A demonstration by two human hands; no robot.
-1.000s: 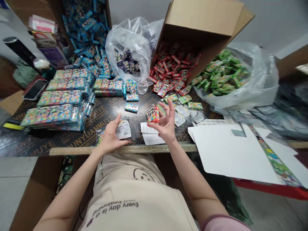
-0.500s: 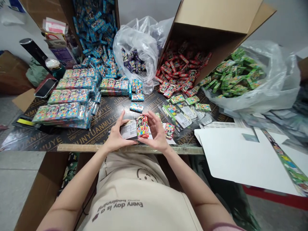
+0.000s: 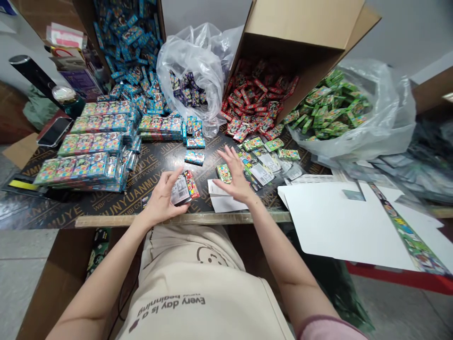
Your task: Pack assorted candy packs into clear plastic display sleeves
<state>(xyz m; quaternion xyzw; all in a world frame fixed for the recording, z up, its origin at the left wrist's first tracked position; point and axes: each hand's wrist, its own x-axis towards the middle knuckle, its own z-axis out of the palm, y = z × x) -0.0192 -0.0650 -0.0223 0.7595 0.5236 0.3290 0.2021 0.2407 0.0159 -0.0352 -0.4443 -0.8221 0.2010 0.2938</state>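
Observation:
My left hand (image 3: 161,198) is closed round the left side of a small flat packet (image 3: 180,189) with a pale printed label, its thumb along the near edge. A red printed box (image 3: 191,184) shows at the packet's right side; I cannot tell whether it is inside the packet or against it. My right hand (image 3: 236,179) holds nothing, with fingers spread over a small green box (image 3: 223,174) and a folded white paper (image 3: 224,202). Ahead of the hands lies a single blue box (image 3: 194,157), close to a few more blue boxes (image 3: 195,142).
Stacked multicoloured packs (image 3: 79,165) stand at left beside a phone (image 3: 54,132). Behind are a clear bag of purple boxes (image 3: 187,89), a carton of red boxes (image 3: 258,94) and a bag of green boxes (image 3: 332,104). White card sheets (image 3: 336,222) overhang the table edge at right.
My right hand has let go of the red box and moved right, its fingers spreading. My left hand keeps the packet, now lower and flatter. The view has shifted slightly.

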